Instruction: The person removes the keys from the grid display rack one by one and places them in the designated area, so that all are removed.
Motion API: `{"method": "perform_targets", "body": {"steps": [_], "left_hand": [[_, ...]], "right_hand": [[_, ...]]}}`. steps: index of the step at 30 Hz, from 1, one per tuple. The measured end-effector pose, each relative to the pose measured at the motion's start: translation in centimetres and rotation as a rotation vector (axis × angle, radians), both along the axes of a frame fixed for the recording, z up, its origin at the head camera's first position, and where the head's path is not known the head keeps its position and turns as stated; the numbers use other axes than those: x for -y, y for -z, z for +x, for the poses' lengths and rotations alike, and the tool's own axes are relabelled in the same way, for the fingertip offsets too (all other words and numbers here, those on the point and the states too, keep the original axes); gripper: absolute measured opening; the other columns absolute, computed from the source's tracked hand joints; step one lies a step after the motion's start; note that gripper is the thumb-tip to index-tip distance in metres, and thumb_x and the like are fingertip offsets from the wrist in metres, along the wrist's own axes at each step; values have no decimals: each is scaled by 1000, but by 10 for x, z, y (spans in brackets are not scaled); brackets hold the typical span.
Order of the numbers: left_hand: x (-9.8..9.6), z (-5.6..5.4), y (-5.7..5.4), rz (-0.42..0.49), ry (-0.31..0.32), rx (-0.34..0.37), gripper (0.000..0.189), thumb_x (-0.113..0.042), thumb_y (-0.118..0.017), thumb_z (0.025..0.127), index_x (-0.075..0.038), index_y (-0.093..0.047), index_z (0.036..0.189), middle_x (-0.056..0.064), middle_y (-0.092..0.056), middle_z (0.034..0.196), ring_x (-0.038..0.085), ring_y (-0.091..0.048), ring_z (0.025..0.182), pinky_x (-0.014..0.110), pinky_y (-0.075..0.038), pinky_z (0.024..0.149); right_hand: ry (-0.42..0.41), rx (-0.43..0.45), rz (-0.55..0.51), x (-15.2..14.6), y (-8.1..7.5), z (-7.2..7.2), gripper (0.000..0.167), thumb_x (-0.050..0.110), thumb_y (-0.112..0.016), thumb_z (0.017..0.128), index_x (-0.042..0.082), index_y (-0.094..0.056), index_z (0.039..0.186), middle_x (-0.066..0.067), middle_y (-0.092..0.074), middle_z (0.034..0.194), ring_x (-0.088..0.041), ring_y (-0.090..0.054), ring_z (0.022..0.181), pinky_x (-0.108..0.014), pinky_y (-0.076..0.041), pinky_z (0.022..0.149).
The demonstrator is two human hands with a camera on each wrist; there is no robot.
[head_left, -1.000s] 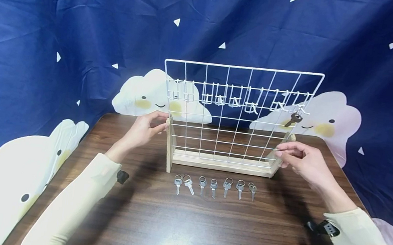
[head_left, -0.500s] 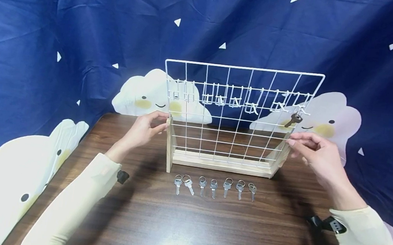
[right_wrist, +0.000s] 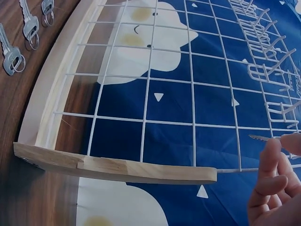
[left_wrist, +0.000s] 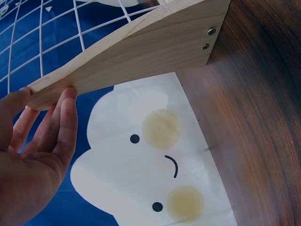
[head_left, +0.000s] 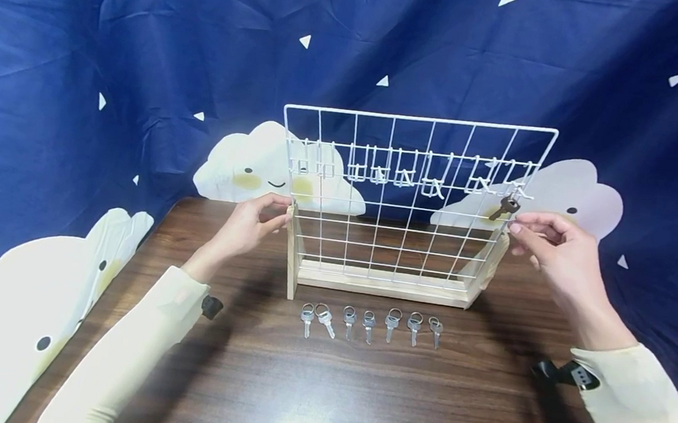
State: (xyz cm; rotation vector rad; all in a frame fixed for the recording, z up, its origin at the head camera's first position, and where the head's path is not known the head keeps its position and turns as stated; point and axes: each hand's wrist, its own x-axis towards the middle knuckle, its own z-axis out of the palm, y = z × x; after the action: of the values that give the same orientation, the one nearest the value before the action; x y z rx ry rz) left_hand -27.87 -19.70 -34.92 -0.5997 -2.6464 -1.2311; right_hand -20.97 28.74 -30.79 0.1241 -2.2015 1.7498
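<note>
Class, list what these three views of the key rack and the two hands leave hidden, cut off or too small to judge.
- Head view: cuts of the seven keys on the table, too small.
- Right wrist view: hanging key, mostly behind the right hand; contact unclear.
- Left wrist view: left hand cut by the frame edge; thumb tip behind the rack's wooden side.

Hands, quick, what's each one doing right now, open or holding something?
Left hand: holds the rack's left wooden side between thumb and fingers.
Right hand: pinches the dark key hanging on the wire rack.
</note>
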Motion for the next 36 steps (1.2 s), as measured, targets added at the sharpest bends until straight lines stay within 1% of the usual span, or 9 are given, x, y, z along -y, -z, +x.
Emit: {"method": "perform_targets", "body": {"steps": [5, 13, 16, 20, 24, 26, 29, 32, 36], "left_hand": [[0, 0, 1, 1, -1, -1, 32, -21, -66, 97, -10, -63, 127, 11, -70, 125, 24, -76, 92, 32, -62, 77], [0, 0, 1, 5, -1, 3, 32, -21, -67, 97, -10, -63, 127, 11, -70, 126, 24, -76, 91, 31, -62, 77], [-1, 0, 1, 6, -3, 6, 32, -21, -66, 97, -10, -63, 127, 12, -70, 126, 24, -76, 92, 33, -62, 77], [-1, 0, 2, 7, -6, 11, 32, -21, -66, 97, -10, -62, 128, 11, -70, 126, 25, -76, 92, 36, -62, 78], [-1, 0, 2, 29, 3, 24, 32, -20, -66, 97, -9, -62, 128, 13, -69, 126, 32, -75, 95, 44, -61, 81], [-1, -1, 2, 37, 6, 28, 32, -19, -66, 97, -8, -62, 127, 13, -69, 126, 35, -74, 97, 45, -61, 81], [-1, -1, 2, 34, 4, 25, 32, -19, -66, 97, -8, -62, 127, 13, -70, 126, 35, -74, 97, 40, -62, 80], [-1, -1, 1, 23, -1, 19, 32, -19, -66, 97, -9, -62, 127, 13, -70, 125, 32, -75, 96, 34, -62, 78], [-1, 0, 1, 15, -4, 15, 32, -20, -66, 98, -9, -62, 128, 13, -70, 125, 30, -75, 95, 33, -62, 78]], "right_hand": [[1, 6, -19, 1, -2, -4, 24, 15, -75, 90, 8, -69, 111, 16, -73, 81, -3, -69, 62, -15, -43, 47], [-8, -17, -61, 6, -6, -7, 16, 15, -75, 90, 15, -69, 105, 17, -73, 80, -3, -70, 60, -14, -43, 46], [3, -21, -57, 7, -7, -8, 16, 16, -75, 90, 16, -70, 104, 17, -72, 79, -2, -69, 59, -13, -43, 46], [25, -35, -47, 10, -7, -12, 14, 16, -76, 89, 17, -71, 103, 17, -72, 78, -1, -67, 57, -12, -45, 48], [11, -63, -118, 12, -7, -16, 13, 10, -75, 89, 17, -72, 99, 14, -72, 78, -3, -65, 55, -13, -50, 51], [-6, -77, -164, 12, -7, -17, 13, 7, -75, 88, 16, -73, 97, 12, -73, 78, -4, -65, 54, -14, -52, 52], [-22, -94, -200, 13, -7, -17, 13, 4, -75, 88, 14, -73, 96, 11, -73, 77, -4, -64, 54, -15, -54, 53], [-17, -108, -183, 13, -8, -16, 13, 4, -75, 88, 14, -74, 96, 11, -73, 76, -4, -64, 54, -15, -54, 53], [-13, -129, -157, 13, -10, -11, 14, 3, -75, 87, 13, -74, 96, 11, -73, 75, -5, -65, 53, -15, -55, 54]]}}
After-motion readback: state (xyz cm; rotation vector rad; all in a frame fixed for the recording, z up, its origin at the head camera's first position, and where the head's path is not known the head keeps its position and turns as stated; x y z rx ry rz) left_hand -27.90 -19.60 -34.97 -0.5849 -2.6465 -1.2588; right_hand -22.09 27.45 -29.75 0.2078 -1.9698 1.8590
